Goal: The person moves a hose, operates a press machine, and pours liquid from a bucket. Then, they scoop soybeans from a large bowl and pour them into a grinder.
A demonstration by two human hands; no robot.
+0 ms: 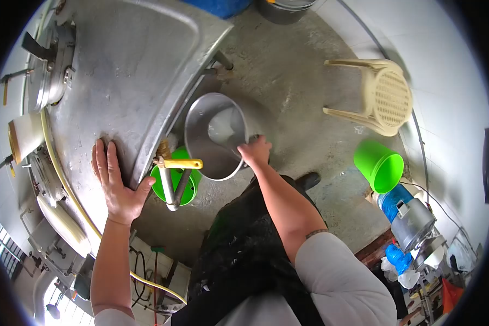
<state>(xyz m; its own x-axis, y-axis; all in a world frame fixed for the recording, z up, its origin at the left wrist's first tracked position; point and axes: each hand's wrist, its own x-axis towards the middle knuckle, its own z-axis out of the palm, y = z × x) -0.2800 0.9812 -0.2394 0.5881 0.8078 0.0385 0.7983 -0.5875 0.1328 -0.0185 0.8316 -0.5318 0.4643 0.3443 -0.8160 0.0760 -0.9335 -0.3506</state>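
My left hand (113, 187) lies flat on the grey metal surface (119, 70), fingers stretched out and the thumb over its edge. My right hand (255, 151) is closed on the rim of a deep metal bucket (201, 130), which is tilted so that its mouth faces me. Some whitish stuff (221, 127) shows inside it. Between my hands, a valve with a yellow handle (182, 163) and a bent metal spout (171, 196) juts from the metal edge. Partly hidden below the spout is a green bucket (188, 196).
A beige plastic stool (391, 98) lies on its side at the right, near the wall. Below it a second green bucket (378, 165) lies tipped by a metal machine (412, 221). A yellow hose (65, 182) runs along the left. A dark bucket (283, 12) stands at the far end.
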